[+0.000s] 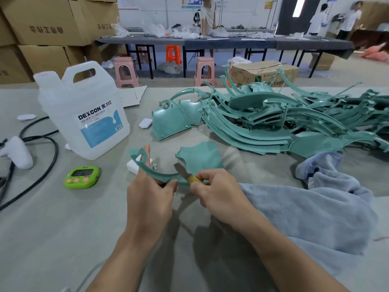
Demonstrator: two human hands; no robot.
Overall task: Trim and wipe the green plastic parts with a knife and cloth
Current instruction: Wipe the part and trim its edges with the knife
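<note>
From the head view, a grey felt-covered table (pixel 52 228) fills the foreground. Above it the left hand (pixel 151 194) pinches a curved green plastic strip (pixel 155 174), and the right hand (pixel 216 190) grips a yellow-taped knife (pixel 185 173) with its blade against the strip. A blue-grey fleece cloth (pixel 305 211) lies at the right, near a heap of green plastic parts (pixel 273 119). A white plastic jug (pixel 84 110) stands at the left. Behind are stacked cardboard boxes (pixel 42 28), pink plastic stools (pixel 126 70) and long dark tables (pixel 210 42).
</note>
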